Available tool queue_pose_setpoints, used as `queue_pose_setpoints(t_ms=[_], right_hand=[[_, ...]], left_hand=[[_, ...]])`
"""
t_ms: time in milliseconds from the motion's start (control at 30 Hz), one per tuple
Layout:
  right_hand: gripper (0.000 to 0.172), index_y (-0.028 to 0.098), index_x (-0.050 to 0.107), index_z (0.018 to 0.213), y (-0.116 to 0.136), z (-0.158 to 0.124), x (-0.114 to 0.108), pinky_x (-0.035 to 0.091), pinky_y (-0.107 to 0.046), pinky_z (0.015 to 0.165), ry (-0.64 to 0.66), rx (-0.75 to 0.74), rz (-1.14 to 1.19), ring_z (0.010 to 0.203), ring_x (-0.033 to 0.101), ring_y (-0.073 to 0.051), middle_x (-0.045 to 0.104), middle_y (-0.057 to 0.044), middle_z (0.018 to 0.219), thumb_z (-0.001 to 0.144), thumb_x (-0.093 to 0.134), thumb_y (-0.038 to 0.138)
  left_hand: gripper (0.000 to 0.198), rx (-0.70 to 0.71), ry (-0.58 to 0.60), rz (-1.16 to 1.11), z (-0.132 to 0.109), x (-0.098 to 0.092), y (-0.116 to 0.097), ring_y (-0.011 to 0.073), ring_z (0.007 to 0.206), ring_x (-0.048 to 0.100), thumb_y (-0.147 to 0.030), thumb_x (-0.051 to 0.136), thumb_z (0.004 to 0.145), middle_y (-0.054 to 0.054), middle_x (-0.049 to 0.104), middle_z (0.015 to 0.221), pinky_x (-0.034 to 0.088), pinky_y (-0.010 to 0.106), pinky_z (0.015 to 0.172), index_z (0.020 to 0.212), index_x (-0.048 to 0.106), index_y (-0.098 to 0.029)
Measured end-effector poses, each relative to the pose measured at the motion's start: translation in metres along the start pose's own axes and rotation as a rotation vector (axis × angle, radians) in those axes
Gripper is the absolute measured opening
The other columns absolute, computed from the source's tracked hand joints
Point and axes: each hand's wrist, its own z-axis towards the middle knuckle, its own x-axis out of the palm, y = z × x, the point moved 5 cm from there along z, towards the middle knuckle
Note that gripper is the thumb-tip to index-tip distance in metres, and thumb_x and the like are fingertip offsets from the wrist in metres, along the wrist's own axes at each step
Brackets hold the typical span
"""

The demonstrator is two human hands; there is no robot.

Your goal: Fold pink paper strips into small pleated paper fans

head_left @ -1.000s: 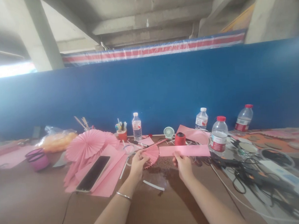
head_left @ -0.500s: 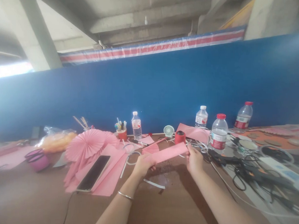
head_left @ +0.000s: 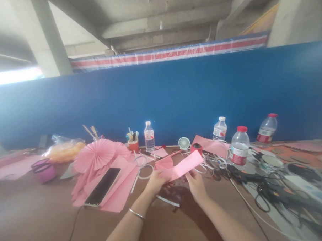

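Observation:
Both of my hands hold a long pink paper strip [head_left: 184,165] above the brown table [head_left: 34,218]. My left hand [head_left: 155,182] pinches its near left end. My right hand [head_left: 196,183] grips it lower down toward the middle, and the far end tilts up to the right. A small pleated pink fan piece [head_left: 163,163] lies just behind my left hand. A white paper sliver [head_left: 167,201] lies on the table below my hands.
A phone [head_left: 102,186] rests on pink sheets [head_left: 118,193] beside pink paper rosettes [head_left: 95,155]. A purple cup [head_left: 44,170], a red pen cup [head_left: 133,144], a red spool [head_left: 196,148], a small white fan [head_left: 183,143], water bottles [head_left: 239,145] and tangled cables [head_left: 276,193] crowd the table before the blue wall.
My left hand let the pleated fan piece lie and took the strip's left end. My right hand slid back toward the strip's middle, and the strip tilted up at its right end.

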Motion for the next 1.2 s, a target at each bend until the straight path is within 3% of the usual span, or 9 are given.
queue_pose_setpoints(t_ms=[67, 200, 300, 433, 567, 667, 867, 1067, 1200], right_hand=[[0.021, 0.015, 0.058, 0.084, 0.005, -0.001, 0.002, 0.046, -0.027, 0.053, 0.087, -0.014, 0.02, 0.062, 0.057, -0.019, 0.061, -0.004, 0.073, 0.074, 0.058, 0.034], [0.042, 0.016, 0.052, 0.104, 0.012, -0.005, 0.015, 0.048, -0.028, 0.057, 0.255, -0.022, 0.067, 0.071, 0.059, -0.021, 0.062, -0.007, 0.089, 0.068, 0.066, 0.031], [0.033, 0.012, 0.059, 0.085, 0.003, -0.004, 0.013, 0.046, -0.028, 0.052, 0.173, 0.019, 0.041, 0.059, 0.057, -0.019, 0.063, -0.007, 0.072, 0.071, 0.062, 0.042], [0.036, 0.014, 0.058, 0.068, -0.011, 0.004, -0.004, 0.042, -0.026, 0.048, -0.021, 0.077, 0.006, 0.05, 0.053, -0.017, 0.059, -0.004, 0.056, 0.073, 0.056, 0.049], [0.036, 0.016, 0.054, 0.055, -0.007, 0.004, -0.003, 0.035, -0.023, 0.042, 0.009, 0.065, -0.145, 0.043, 0.049, -0.015, 0.054, -0.001, 0.046, 0.073, 0.058, 0.047], [0.036, 0.016, 0.053, 0.051, -0.002, -0.001, 0.007, 0.032, -0.022, 0.04, 0.065, 0.073, -0.19, 0.038, 0.045, -0.013, 0.051, 0.0, 0.041, 0.072, 0.059, 0.045], [0.033, 0.016, 0.054, 0.059, 0.003, -0.006, 0.019, 0.033, -0.021, 0.042, 0.162, 0.064, -0.022, 0.043, 0.045, -0.012, 0.051, 0.001, 0.047, 0.076, 0.056, 0.044], [0.026, 0.015, 0.06, 0.073, 0.011, -0.007, 0.023, 0.036, -0.021, 0.047, 0.237, 0.016, 0.086, 0.05, 0.045, -0.011, 0.052, 0.001, 0.058, 0.076, 0.057, 0.041], [0.024, 0.016, 0.059, 0.081, 0.012, -0.002, 0.016, 0.038, -0.021, 0.052, 0.102, -0.011, 0.101, 0.057, 0.046, -0.012, 0.052, 0.002, 0.065, 0.066, 0.068, 0.033]], left_hand=[[0.026, 0.01, -0.005, -0.046, -0.001, -0.001, -0.002, 0.0147, 0.052, 0.059, -0.029, 0.067, 0.065, 0.005, 0.063, 0.059, 0.045, 0.022, 0.048, 0.081, 0.059, -0.01], [0.034, 0.019, -0.023, -0.129, -0.002, -0.003, -0.004, 0.0121, 0.049, 0.057, -0.034, 0.067, 0.066, 0.003, 0.062, 0.061, 0.041, 0.019, 0.045, 0.089, 0.056, -0.011], [0.035, 0.059, -0.003, 0.035, -0.001, -0.003, -0.004, 0.0153, 0.053, 0.058, -0.035, 0.065, 0.067, 0.005, 0.062, 0.062, 0.043, 0.023, 0.048, 0.09, 0.057, -0.01], [0.021, 0.149, -0.037, 0.221, 0.0, -0.005, -0.009, 0.0182, 0.062, 0.059, -0.03, 0.063, 0.067, 0.005, 0.061, 0.065, 0.045, 0.027, 0.058, 0.073, 0.061, -0.01], [0.021, 0.405, -0.172, 0.508, -0.01, 0.001, -0.026, 0.021, 0.091, 0.056, -0.025, 0.056, 0.075, 0.007, 0.063, 0.095, 0.041, 0.031, 0.082, 0.094, 0.062, -0.018], [0.029, 0.553, -0.117, 0.7, -0.018, 0.017, -0.032, 0.022, 0.106, 0.049, -0.025, 0.049, 0.08, 0.007, 0.058, 0.112, 0.033, 0.033, 0.094, 0.107, 0.059, -0.021], [0.049, 0.392, -0.069, 0.732, -0.015, 0.02, -0.024, 0.0271, 0.109, 0.049, -0.034, 0.053, 0.078, 0.012, 0.055, 0.118, 0.034, 0.037, 0.094, 0.124, 0.046, -0.017], [0.043, 0.375, 0.036, 0.515, -0.019, 0.032, -0.029, 0.0223, 0.104, 0.052, -0.025, 0.051, 0.079, 0.006, 0.058, 0.114, 0.037, 0.032, 0.091, 0.122, 0.048, -0.021], [0.037, 0.348, 0.039, 0.344, -0.016, 0.036, -0.028, 0.021, 0.102, 0.053, -0.019, 0.053, 0.076, 0.006, 0.06, 0.109, 0.039, 0.03, 0.09, 0.113, 0.054, -0.018]])
